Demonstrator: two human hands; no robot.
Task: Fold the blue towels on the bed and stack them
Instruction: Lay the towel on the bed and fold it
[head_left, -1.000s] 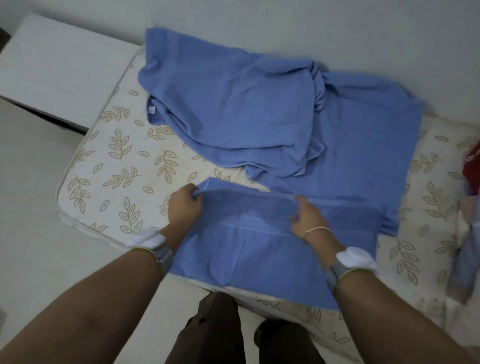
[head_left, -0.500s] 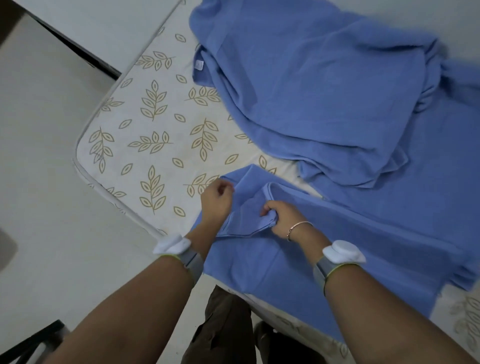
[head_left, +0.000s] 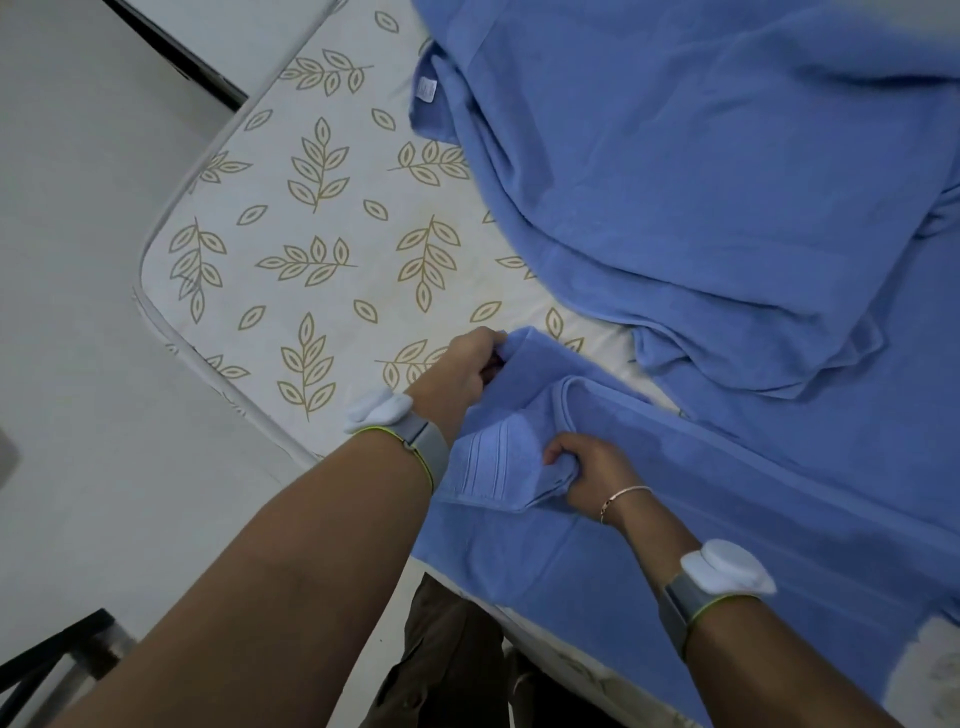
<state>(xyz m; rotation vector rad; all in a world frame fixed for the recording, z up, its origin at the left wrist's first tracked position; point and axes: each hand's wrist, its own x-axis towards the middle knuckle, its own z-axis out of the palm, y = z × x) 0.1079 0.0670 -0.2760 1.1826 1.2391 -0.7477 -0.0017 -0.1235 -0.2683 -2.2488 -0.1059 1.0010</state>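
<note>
A towel (head_left: 727, 519) lies spread along the mattress (head_left: 311, 249) edge nearest the person, running from centre frame toward 4 o'clock. The left hand (head_left: 457, 374) grips its far corner at about 10 o'clock from the right hand (head_left: 592, 478), which pinches a fold just beside it. A heap of towels (head_left: 701, 182), perhaps two or more, lies behind at 1 o'clock, partly overlapping the spread one. Bare mattress stretches toward 10 o'clock; floor (head_left: 78, 338) lies at 9 o'clock.
</note>
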